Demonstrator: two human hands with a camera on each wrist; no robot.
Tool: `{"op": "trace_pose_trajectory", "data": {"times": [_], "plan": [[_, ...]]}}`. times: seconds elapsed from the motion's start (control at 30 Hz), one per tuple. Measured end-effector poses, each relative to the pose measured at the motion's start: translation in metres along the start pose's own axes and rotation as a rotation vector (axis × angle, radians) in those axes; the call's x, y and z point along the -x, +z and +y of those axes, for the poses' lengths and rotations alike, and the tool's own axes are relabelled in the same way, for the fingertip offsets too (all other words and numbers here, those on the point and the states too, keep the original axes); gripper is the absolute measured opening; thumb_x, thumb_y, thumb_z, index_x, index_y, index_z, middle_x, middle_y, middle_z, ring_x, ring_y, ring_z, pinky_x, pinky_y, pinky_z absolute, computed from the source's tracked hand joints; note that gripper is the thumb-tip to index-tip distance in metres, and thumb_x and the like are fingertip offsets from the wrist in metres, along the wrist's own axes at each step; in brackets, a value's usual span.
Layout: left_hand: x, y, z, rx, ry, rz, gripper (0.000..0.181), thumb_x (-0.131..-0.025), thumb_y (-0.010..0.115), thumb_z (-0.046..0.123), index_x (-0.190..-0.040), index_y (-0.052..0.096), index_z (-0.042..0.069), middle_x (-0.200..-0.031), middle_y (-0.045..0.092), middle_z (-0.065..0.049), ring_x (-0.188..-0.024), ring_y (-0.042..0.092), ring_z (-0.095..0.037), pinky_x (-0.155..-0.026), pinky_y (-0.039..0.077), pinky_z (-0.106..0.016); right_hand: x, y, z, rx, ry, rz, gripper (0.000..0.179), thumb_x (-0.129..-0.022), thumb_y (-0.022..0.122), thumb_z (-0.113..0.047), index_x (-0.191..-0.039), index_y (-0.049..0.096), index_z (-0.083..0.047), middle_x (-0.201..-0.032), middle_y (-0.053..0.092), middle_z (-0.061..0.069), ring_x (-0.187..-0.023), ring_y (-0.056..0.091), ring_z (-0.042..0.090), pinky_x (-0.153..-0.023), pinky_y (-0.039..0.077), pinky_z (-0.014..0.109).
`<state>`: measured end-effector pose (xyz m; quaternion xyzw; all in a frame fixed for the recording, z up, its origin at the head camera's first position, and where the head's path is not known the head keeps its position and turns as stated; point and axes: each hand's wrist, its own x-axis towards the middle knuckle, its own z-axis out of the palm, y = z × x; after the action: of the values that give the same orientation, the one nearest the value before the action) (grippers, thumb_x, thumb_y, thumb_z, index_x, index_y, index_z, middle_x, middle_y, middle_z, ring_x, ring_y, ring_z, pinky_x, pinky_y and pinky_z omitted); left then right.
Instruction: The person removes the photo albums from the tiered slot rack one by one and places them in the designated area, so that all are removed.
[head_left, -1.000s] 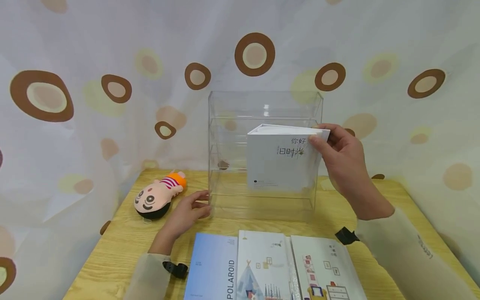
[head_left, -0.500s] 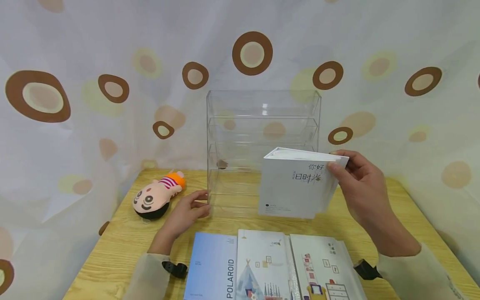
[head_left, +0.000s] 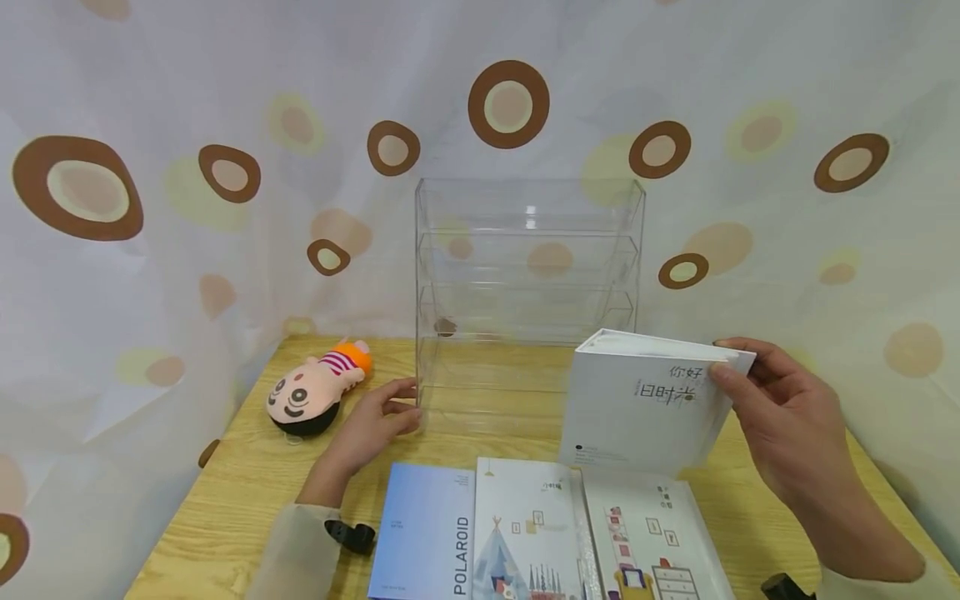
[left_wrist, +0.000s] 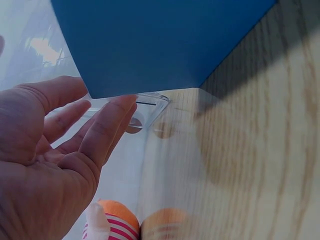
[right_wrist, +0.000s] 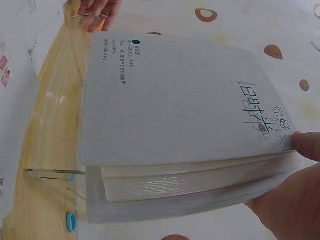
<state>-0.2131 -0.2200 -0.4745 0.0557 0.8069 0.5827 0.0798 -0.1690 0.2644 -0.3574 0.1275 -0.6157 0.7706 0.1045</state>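
My right hand (head_left: 795,425) pinches a white hardcover book (head_left: 637,408) by its top right corner, thumb on the front cover. The book hangs upright, slightly fanned, over the back edge of the books on the table. In the right wrist view its page block shows between the covers. A clear plastic tiered rack (head_left: 525,204) stands at the back, partly hidden behind the held book. My left hand (head_left: 378,421) rests with loosely bent fingers at the rack's lower left side. The left wrist view has a blue book (left_wrist: 165,45) blocking part of the rack.
In front lie a blue book (head_left: 423,533) marked POLAROID, a white book with a tent (head_left: 525,525) and a white book with furniture (head_left: 652,533). A plush doll (head_left: 318,392) lies left of the rack. A small teal ring (right_wrist: 71,222) shows in the right wrist view.
My right hand has carried the white hardcover book away from the rack's front, rightward, down and nearer to me. The left hand stays by the rack.
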Motion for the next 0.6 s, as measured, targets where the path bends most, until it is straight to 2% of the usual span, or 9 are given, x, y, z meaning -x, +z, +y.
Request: {"op": "trace_pose_trajectory", "data": {"times": [0.27, 0.5, 0.6], "plan": [[-0.001, 0.001, 0.004, 0.01, 0.0, -0.005, 0.059, -0.112, 0.066, 0.008, -0.168, 0.047, 0.002, -0.162, 0.055, -0.029, -0.143, 0.065, -0.043, -0.108, 0.065, -0.04, 0.014, -0.029, 0.0, -0.057, 0.011, 0.064, 0.037, -0.106, 0.058, 0.019, -0.131, 0.075, -0.003, -0.125, 0.081, -0.002, -0.106, 0.075, 0.01, -0.097, 0.061, 0.014], [0.001, 0.002, 0.002, 0.007, -0.001, -0.008, 0.059, -0.112, 0.066, 0.008, -0.167, 0.047, 0.001, -0.161, 0.055, -0.029, -0.142, 0.065, -0.044, -0.109, 0.065, -0.044, 0.028, -0.053, 0.003, -0.069, 0.031, 0.099, 0.04, -0.105, 0.057, 0.02, -0.132, 0.076, -0.003, -0.113, 0.082, 0.0, -0.102, 0.077, 0.01, -0.095, 0.063, 0.016], [0.001, 0.001, 0.002, 0.003, -0.008, -0.001, 0.059, -0.112, 0.066, 0.008, -0.168, 0.047, 0.001, -0.161, 0.055, -0.028, -0.142, 0.065, -0.043, -0.108, 0.066, -0.042, 0.033, -0.06, 0.002, -0.033, 0.059, 0.121, 0.038, -0.106, 0.06, 0.018, -0.132, 0.077, -0.004, -0.113, 0.082, -0.001, -0.102, 0.076, 0.009, -0.095, 0.062, 0.014]]}}
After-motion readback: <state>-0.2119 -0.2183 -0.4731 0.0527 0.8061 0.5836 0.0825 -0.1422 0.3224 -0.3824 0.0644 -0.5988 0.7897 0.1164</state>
